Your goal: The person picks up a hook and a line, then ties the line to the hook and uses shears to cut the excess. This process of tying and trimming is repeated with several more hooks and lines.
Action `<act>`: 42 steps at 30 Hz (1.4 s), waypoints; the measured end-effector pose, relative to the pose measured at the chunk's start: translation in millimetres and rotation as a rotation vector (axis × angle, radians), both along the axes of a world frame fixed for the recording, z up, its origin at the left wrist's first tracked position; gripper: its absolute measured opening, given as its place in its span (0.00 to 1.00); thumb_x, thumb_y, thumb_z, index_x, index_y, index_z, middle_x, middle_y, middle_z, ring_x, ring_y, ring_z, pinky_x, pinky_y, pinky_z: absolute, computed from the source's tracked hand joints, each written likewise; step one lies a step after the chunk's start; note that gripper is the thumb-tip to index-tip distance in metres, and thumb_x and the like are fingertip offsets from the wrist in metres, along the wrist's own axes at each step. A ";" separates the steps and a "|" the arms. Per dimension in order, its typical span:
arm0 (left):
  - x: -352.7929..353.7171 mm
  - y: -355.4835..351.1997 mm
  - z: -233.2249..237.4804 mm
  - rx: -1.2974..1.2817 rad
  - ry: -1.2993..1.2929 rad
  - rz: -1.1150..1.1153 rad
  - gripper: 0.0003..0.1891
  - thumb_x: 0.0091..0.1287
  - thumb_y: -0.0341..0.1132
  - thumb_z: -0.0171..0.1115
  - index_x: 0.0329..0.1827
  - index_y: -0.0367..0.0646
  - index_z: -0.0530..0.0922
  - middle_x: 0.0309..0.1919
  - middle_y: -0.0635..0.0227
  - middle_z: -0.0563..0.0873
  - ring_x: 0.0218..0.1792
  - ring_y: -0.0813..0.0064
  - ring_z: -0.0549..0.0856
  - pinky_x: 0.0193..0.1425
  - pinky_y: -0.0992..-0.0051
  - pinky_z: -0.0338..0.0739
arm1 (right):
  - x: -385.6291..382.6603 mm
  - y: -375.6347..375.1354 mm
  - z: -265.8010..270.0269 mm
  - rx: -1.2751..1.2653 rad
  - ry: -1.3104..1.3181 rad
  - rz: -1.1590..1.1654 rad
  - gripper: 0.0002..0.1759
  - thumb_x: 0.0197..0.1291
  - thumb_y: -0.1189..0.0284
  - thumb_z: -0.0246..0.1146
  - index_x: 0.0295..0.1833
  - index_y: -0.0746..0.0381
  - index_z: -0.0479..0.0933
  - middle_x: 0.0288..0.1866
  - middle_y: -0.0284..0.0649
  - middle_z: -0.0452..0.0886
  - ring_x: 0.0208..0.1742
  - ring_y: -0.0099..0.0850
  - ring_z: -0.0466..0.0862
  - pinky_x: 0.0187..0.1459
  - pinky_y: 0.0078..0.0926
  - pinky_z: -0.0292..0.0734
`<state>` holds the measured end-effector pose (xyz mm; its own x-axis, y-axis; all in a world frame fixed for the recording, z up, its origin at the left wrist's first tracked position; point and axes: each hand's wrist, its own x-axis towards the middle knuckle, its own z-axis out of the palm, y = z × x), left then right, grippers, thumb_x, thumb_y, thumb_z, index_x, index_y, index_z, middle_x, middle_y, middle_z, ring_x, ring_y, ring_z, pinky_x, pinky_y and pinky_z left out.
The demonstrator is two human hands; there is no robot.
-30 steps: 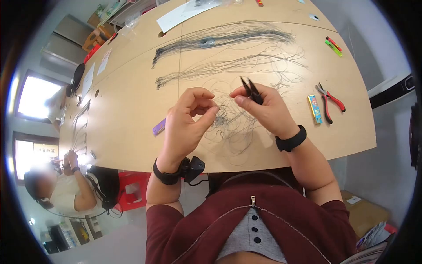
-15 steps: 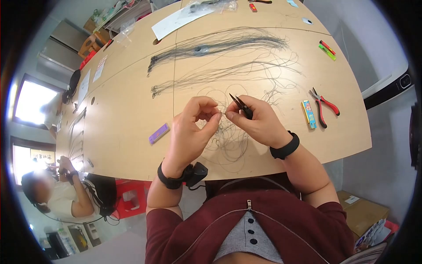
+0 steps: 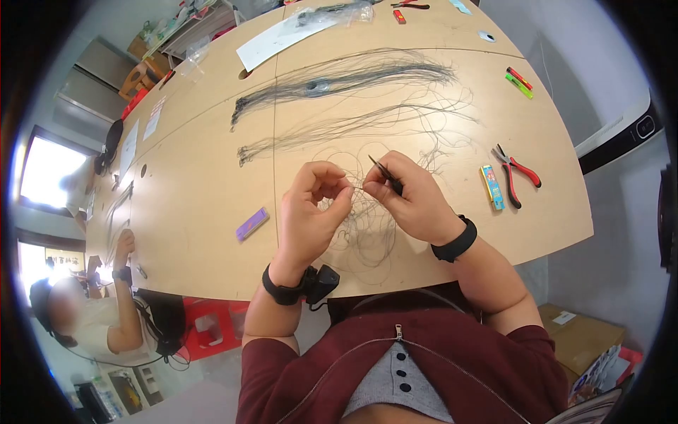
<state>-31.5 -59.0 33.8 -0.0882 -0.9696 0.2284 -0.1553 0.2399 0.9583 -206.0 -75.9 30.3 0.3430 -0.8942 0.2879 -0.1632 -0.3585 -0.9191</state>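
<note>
My left hand (image 3: pixel 319 201) is closed in a pinch, thumb against forefinger, on the end of a thin dark line. Facing it, the fingertips of my right hand (image 3: pixel 409 194) pinch close by on the same fine strand; what lies between them is too small to make out. Black pointed snips (image 3: pixel 385 172) are tucked in my right hand, tips angled up and left. Below both hands a loose tangle of thin line (image 3: pixel 367 237) lies coiled on the table (image 3: pixel 191 212).
Two bundles of line (image 3: pixel 381 74) (image 3: pixel 339 127) stretch across the table beyond my hands. A purple box (image 3: pixel 252 224) lies left; a blue-yellow box (image 3: pixel 492 188) and red-handled pliers (image 3: pixel 521 177) lie right. Another person (image 3: pixel 116 311) sits at the far left.
My view has shifted slightly. My hands stay close together, still pinching, and the snips have turned a little in my right hand. At the left, the other person's hand has moved up.
</note>
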 end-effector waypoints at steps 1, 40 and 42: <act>1.0 -0.1 -2.1 0.017 0.056 -0.008 0.12 0.57 0.21 0.61 0.43 0.38 0.72 0.32 0.69 0.80 0.35 0.82 0.79 0.41 0.82 0.73 | 0.1 0.5 0.5 0.009 0.012 -0.014 0.05 0.58 0.76 0.59 0.38 0.66 0.71 0.31 0.41 0.73 0.32 0.31 0.75 0.34 0.25 0.71; 33.0 -13.3 -5.3 0.423 0.766 -0.093 0.11 0.64 0.24 0.52 0.48 0.32 0.75 0.32 0.67 0.80 0.32 0.80 0.79 0.39 0.82 0.76 | 10.7 -18.9 31.4 0.058 0.308 0.187 0.20 0.58 0.67 0.62 0.53 0.67 0.71 0.35 0.39 0.78 0.35 0.24 0.76 0.40 0.21 0.72; 35.6 -13.0 -3.5 0.398 0.786 -0.107 0.11 0.64 0.24 0.52 0.48 0.32 0.75 0.31 0.67 0.80 0.31 0.80 0.79 0.39 0.82 0.76 | 10.9 -25.7 25.9 0.077 0.197 0.190 0.19 0.59 0.67 0.62 0.52 0.66 0.72 0.35 0.37 0.77 0.35 0.22 0.75 0.39 0.20 0.72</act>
<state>4.2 -72.0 30.3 -0.1424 -0.9856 -0.0913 0.5868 -0.1583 0.7941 -195.1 -101.6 56.2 0.5493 -0.8250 0.1326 -0.2780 -0.3301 -0.9021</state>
